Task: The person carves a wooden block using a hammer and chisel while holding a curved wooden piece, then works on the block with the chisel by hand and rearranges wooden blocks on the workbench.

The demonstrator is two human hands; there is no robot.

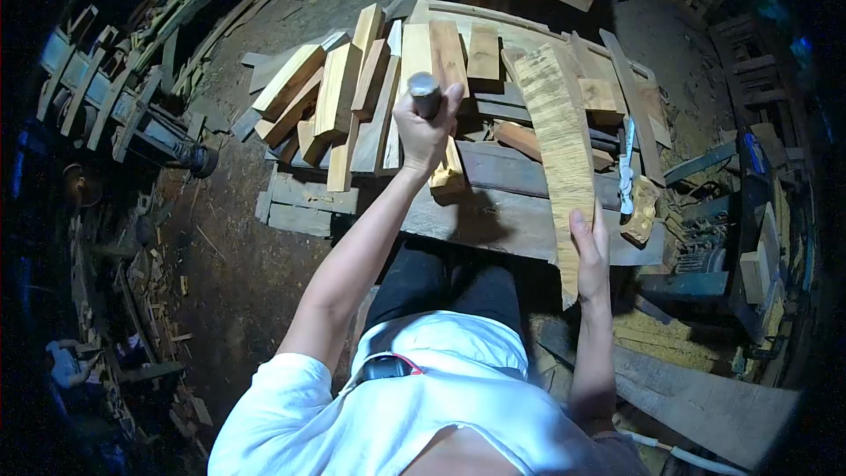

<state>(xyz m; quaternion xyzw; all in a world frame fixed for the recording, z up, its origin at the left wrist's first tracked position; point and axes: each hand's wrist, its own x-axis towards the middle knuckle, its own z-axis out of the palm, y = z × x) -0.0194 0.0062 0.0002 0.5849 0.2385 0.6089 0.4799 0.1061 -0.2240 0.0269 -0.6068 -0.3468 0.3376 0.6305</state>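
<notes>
Left hand [423,128]: fingers closed round a round metal-ended tool [425,92], end up, well apart from the board. Right hand [592,260]: fingers gripping the curved board [560,137] near its lower end, which overhangs the desk [520,229]. Status, my read: board in hand, lower end ragged, tool not on it; finish of the far face can't be judged. Count: 1 curved board, 1 tool, 1 pale-blue item [627,167] just right of the board, 10+ wood pieces [335,92], overlapping, exact number unclear.
</notes>
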